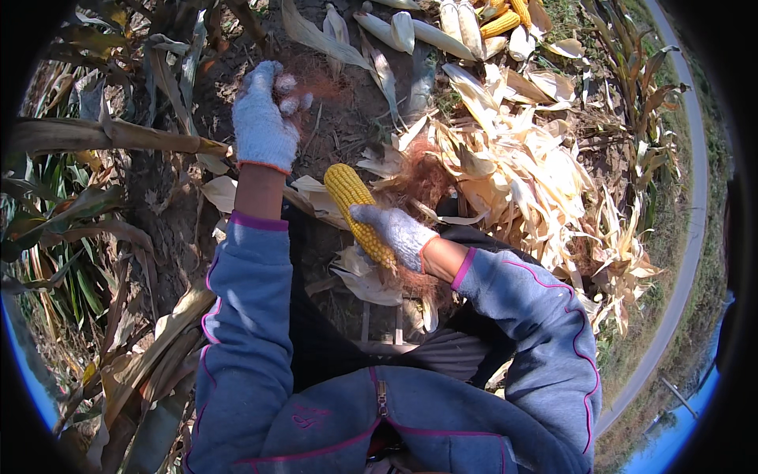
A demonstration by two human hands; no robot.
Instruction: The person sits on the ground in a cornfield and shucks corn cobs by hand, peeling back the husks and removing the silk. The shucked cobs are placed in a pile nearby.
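Note:
My right hand (402, 234), in a pale knit glove, grips a bare yellow ear of corn (357, 207) around its lower half. The ear slants, its rounded end up and to the left. My left hand (266, 115), gloved likewise, is stretched forward over the soil with half-curled fingers. Reddish-brown corn silk (323, 84) shows around and beyond those fingertips; whether they pinch any of it I cannot tell. More silk (425, 172) lies just past my right hand. Below the ear, a pale piece of husk (368, 286) sits between my legs.
A large heap of stripped husks (521, 166) spreads at the right. Unhusked ears (441, 38) and bare yellow ears (500, 23) lie at the far side. A cut cornstalk (118, 135) juts in from the left, near my left wrist. A road (690, 237) curves along the right rim.

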